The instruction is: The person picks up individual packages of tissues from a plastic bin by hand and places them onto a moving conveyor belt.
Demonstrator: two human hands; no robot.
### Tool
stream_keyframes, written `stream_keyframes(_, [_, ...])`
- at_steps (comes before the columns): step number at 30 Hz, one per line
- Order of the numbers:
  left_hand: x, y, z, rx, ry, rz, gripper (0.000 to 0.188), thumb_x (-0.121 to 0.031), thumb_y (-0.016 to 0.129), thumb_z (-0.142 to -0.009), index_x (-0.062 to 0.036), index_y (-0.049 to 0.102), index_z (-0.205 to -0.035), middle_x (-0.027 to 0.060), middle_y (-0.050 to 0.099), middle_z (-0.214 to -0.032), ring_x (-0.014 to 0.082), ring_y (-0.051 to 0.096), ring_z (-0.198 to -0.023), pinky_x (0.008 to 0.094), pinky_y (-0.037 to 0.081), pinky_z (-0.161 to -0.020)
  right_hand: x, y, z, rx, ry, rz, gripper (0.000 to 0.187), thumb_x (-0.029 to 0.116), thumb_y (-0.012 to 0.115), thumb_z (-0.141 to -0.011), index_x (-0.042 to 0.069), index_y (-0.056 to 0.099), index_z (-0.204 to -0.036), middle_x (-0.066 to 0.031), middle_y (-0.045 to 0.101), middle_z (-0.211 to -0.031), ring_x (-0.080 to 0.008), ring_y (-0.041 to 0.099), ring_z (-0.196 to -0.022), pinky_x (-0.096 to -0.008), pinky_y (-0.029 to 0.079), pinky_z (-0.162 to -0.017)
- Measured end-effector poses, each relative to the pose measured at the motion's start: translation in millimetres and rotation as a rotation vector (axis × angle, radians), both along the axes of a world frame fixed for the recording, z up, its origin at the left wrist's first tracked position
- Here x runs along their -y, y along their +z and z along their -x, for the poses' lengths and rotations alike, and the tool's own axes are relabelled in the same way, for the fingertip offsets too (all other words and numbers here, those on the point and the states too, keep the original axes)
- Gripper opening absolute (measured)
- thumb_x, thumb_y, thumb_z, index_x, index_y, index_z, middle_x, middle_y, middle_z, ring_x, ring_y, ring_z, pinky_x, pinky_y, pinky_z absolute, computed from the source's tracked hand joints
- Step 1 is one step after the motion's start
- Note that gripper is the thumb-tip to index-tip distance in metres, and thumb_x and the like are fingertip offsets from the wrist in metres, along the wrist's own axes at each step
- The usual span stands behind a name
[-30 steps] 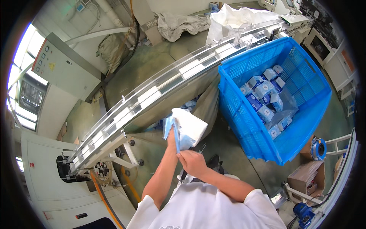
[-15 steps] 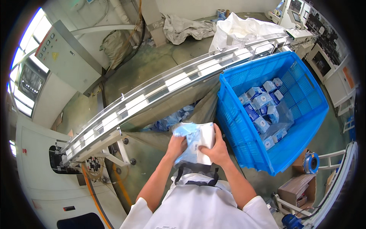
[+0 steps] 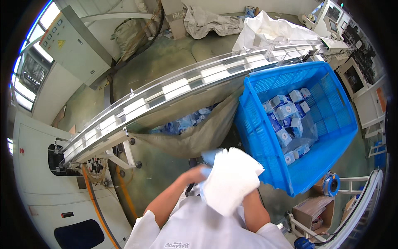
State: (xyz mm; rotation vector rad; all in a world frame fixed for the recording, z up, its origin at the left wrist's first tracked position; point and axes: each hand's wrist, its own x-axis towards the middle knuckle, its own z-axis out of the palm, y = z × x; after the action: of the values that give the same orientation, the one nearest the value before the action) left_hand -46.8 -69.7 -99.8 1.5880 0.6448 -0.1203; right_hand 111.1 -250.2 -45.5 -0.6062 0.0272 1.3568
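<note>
A thick stack of white tissues is in front of my chest, its sheets fanned at the upper right edge. My right hand is behind and under the stack, bearing it, with the fingers hidden. At the stack's left side my left hand, blurred by motion, is closed on a light blue plastic wrapper. Most of that wrapper is hidden by the tissues.
A blue perforated crate to my right holds several blue-and-white packs. Ahead, a conveyor carries white blocks; below it a cloth sling holds blue wrappers. A white machine stands left.
The wrapped pack has come open: the white stack is now bare, tilted and nearer my chest on the right. My left hand has the blue wrapper at its left side.
</note>
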Motion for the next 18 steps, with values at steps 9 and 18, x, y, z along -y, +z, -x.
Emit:
stream_keyframes(9, [-63,117,1,0.314,0.109,-0.165,0.103,-0.032,0.079,-0.069,0.0012,0.020,-0.146,0.0202,0.024,-0.150,0.0306,0.024,-0.139,0.0395,0.022,-0.113,-69,59,-21,0.797,0.132,0.004,0.094,0.002,0.082,-0.062,0.002,0.031,-0.141,-0.0099,0.048,-0.132,-0.0215,0.045,-0.124,-0.0360,0.037,-0.103])
stream_keyframes(18, [-120,77,29,0.258,0.573,0.394,0.069,-0.002,0.070,-0.075,0.0001,0.038,-0.136,0.0117,0.056,-0.124,0.0222,0.054,-0.115,0.0360,0.043,-0.098,-169,14,3,0.477,0.145,-0.028,0.090,0.039,0.078,-0.075,0.004,0.030,-0.142,-0.0108,0.046,-0.134,-0.0231,0.045,-0.124,-0.0384,0.037,-0.101])
